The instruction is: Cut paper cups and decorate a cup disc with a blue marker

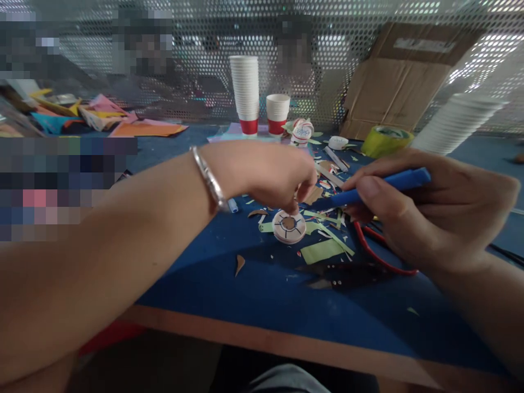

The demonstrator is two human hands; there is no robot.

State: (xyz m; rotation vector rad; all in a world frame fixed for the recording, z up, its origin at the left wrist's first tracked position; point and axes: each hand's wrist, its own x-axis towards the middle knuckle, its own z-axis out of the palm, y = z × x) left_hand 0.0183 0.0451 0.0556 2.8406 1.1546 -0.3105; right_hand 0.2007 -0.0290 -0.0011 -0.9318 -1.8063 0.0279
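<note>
My left hand, with a silver bracelet on the wrist, reaches across from the left. Its fingers are curled downward and closed at the far rim of a small round white paper disc. The disc has a brown centre and dark lines running out like spokes. A blue marker pen is gripped in my right hand, its dark tip pointing left, just above and to the right of the disc. A blue pen cap lies near my left wrist. Beneath my right hand are red-handled scissors and dark thread snips.
Green paper strips and cardboard scraps litter the blue table. Behind stand stacked paper cups, a shorter cup stack, yellow tape and a cardboard box. Coloured paper lies left. People appear behind a perforated screen.
</note>
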